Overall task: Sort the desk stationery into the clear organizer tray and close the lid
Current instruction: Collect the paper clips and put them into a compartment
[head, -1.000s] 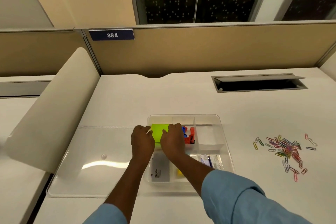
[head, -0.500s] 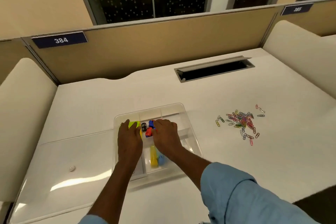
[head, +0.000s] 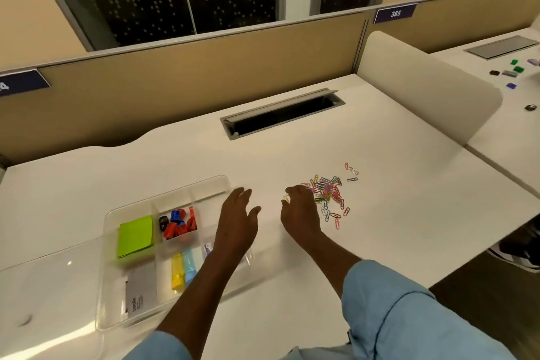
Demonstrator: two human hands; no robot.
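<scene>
Step in hand: the paper clips, by the look of it the last loose stationery on this table.

Clear organizer tray (head: 211, 182) lower left on the table (head: 394, 228). Lid (head: 52, 280) off, lying flat just beside the tray's left side. Already loaded: green sticky notes (head: 136, 235) at left; small red, blue and black pieces (head: 178, 222) in the middle cell; yellow and pale blue sticks (head: 182, 269) nearer the person; a grey card pack (head: 140, 294) at near left.

Paper clips (head: 328, 194), many colours, in a loose scatter right of the tray and well apart from it. None in the tray that I can see.

Left hand (head: 238, 221): fingers spread and straight, nothing in it. The forearm crosses the tray's right rim; the fingers reach over the table between tray and clips.

Right hand (head: 301, 213): at the near-left edge of the scatter, fingers bent down among the first clips. A yellow clip shows at the fingertips; pinched or merely lying there, I cannot tell, since the knuckles hide the pads.

Next move, as I judge it: rake the scatter into a heap with both hands, cup or pinch it up, and carry it to a cell of its own. Clips lie thin and flat, apt to slide and snag one another, so several trips seem likely. The lid goes on only after that
</scene>
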